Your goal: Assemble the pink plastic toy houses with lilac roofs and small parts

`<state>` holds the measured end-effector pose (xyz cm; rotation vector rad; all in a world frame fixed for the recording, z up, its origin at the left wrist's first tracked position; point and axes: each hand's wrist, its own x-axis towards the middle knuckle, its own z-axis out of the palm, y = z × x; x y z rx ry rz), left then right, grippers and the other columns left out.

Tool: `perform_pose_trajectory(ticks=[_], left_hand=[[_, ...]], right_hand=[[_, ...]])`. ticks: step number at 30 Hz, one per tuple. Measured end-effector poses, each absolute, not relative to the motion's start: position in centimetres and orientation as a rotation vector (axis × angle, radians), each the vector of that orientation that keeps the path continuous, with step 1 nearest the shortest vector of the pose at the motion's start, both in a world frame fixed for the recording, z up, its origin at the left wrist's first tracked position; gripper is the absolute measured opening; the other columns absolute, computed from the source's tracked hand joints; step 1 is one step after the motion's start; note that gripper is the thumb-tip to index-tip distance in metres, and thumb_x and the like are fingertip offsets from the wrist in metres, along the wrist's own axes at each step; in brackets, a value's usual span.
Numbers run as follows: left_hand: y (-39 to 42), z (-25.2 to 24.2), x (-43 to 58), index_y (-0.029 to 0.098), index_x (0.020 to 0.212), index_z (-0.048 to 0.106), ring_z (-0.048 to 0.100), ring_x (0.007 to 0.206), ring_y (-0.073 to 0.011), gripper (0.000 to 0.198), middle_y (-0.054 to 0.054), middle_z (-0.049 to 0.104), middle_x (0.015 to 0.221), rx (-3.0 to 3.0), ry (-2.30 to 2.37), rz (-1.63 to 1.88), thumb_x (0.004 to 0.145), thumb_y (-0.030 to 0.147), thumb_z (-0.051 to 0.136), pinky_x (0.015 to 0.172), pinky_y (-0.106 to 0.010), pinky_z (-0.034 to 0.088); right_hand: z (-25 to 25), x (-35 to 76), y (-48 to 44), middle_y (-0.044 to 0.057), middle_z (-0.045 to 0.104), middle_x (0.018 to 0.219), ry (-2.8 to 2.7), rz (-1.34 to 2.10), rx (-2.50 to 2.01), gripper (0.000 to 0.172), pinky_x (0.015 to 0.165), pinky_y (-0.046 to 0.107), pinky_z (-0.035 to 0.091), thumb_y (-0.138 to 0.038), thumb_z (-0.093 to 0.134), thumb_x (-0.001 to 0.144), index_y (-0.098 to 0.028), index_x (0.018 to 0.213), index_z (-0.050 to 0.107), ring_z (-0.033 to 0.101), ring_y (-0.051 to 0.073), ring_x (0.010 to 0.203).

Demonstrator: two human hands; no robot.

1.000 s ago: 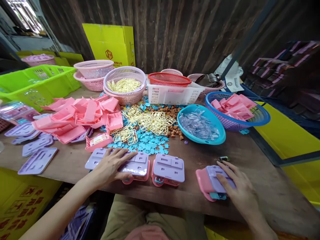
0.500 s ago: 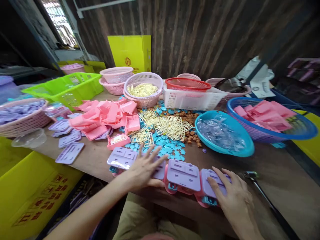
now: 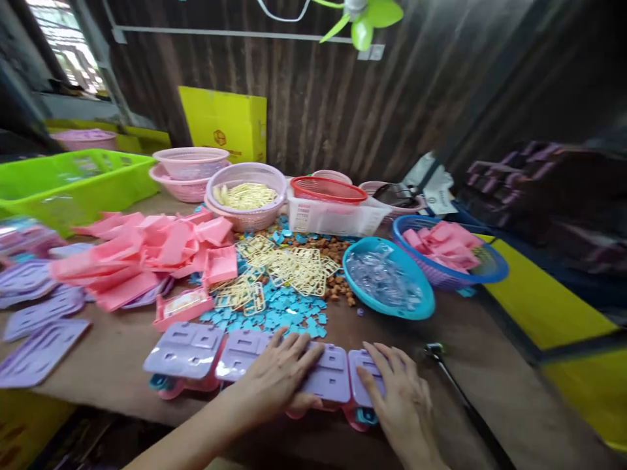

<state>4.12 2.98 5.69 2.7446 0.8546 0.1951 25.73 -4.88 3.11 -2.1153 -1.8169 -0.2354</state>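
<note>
A row of several pink plastic toy units with purple lids [image 3: 185,349] runs along the front of the table, small blue parts showing at their lower front edges. My left hand [image 3: 279,369] lies over the middle lids, fingers stretched across the top and thumb along the front side. On the right-end purple lid [image 3: 360,378] rests my right hand [image 3: 399,391], fingers spread over its top and hiding much of it. Just behind the row are scattered blue pieces [image 3: 289,312] and a pink tray [image 3: 183,307] with a pale piece in it.
Pink trays [image 3: 161,248] are heaped at left beside loose purple panels [image 3: 39,352]. Cream frames [image 3: 294,264] and brown pieces [image 3: 337,287] lie mid-table. A turquoise basin [image 3: 426,307] of clear parts, a blue basket [image 3: 494,271] and a black-handled tool [image 3: 470,405] are at right.
My view has swung right and up, bringing a green fan into sight. My left hand has shifted right along the row of lids; my right hand stays on the end unit.
</note>
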Motion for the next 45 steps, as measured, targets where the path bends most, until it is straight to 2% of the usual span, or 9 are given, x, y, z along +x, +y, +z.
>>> perform_pose_trajectory(ticks=[3,6,11,16,20,27,32,37,45], left_hand=[[3.1,6.0,4.2,0.017,0.133,0.041,0.048,0.117,-0.0333,0.073,-0.016,0.051,0.129,2.710,0.854,0.104,0.074,0.053,0.062,0.102,-0.055,0.032],[3.2,5.7,4.1,0.018,0.135,0.041,0.048,0.118,-0.0346,0.076,-0.017,0.052,0.128,2.713,0.822,0.116,0.072,0.056,0.062,0.101,-0.058,0.031],[3.5,4.9,3.9,0.020,0.139,0.035,0.044,0.122,-0.0336,0.077,-0.016,0.051,0.131,2.768,0.731,0.183,0.078,0.066,0.046,0.104,-0.059,0.024],[3.2,4.9,4.3,0.020,0.141,0.029,0.035,0.130,-0.0338,0.079,-0.015,0.044,0.138,2.837,0.746,0.163,0.080,0.069,0.036,0.105,-0.059,0.021],[2.9,5.2,5.0,0.019,0.142,0.026,0.031,0.132,-0.0360,0.083,-0.014,0.042,0.140,2.883,0.781,0.065,0.078,0.069,0.040,0.106,-0.058,0.019],[2.9,5.6,6.0,0.013,0.141,0.025,0.043,0.120,-0.0343,0.087,-0.016,0.046,0.133,2.869,0.803,-0.045,0.075,0.062,0.055,0.102,-0.052,0.029],[2.9,5.7,5.8,0.011,0.140,0.026,0.043,0.117,-0.0322,0.078,-0.016,0.046,0.132,2.879,0.773,0.021,0.082,0.060,0.047,0.101,-0.051,0.029],[2.8,6.7,5.9,0.013,0.140,0.028,0.044,0.115,-0.0293,0.062,-0.013,0.045,0.134,2.853,0.794,-0.041,0.090,0.047,0.042,0.102,-0.047,0.030],[2.3,5.3,6.7,0.014,0.139,0.031,0.050,0.109,-0.0344,0.076,-0.016,0.052,0.123,2.878,0.902,0.079,0.081,0.062,0.044,0.097,-0.053,0.034]], right_hand=[[3.3,25.6,-5.3,0.007,0.064,0.116,-1.776,-0.190,-2.124,0.040,0.074,0.050,0.052,-0.046,0.036,0.090,-0.026,0.115,0.060,0.053,0.032,0.110],[3.3,25.5,-5.6,0.008,0.062,0.121,-1.770,-0.140,-2.142,0.041,0.080,0.053,0.050,-0.044,0.037,0.090,-0.024,0.119,0.058,0.050,0.033,0.116],[3.8,26.6,-5.6,0.010,0.058,0.125,-1.773,0.016,-2.047,0.042,0.093,0.052,0.044,-0.044,0.038,0.091,-0.022,0.122,0.056,0.049,0.030,0.119],[3.8,28.7,-5.0,0.011,0.059,0.120,-1.683,0.147,-1.902,0.042,0.094,0.045,0.045,-0.043,0.039,0.090,-0.019,0.120,0.057,0.054,0.026,0.112],[3.2,28.7,-5.0,0.010,0.061,0.114,-1.685,0.244,-1.879,0.039,0.090,0.041,0.046,-0.042,0.040,0.091,-0.019,0.117,0.058,0.055,0.024,0.106],[3.0,27.8,-4.9,0.010,0.062,0.107,-1.672,0.227,-1.922,0.038,0.085,0.040,0.044,-0.039,0.037,0.092,-0.017,0.112,0.060,0.054,0.024,0.097],[3.2,27.7,-4.7,0.010,0.063,0.105,-1.679,0.224,-1.947,0.039,0.084,0.039,0.042,-0.040,0.035,0.092,-0.016,0.110,0.060,0.053,0.024,0.095],[3.2,27.7,-4.7,0.010,0.063,0.105,-1.692,0.208,-1.951,0.040,0.085,0.039,0.041,-0.039,0.034,0.091,-0.016,0.109,0.061,0.053,0.025,0.095],[2.8,28.2,-4.5,0.009,0.064,0.105,-1.695,0.221,-1.933,0.040,0.085,0.040,0.044,-0.042,0.035,0.090,-0.018,0.107,0.062,0.056,0.025,0.095]])
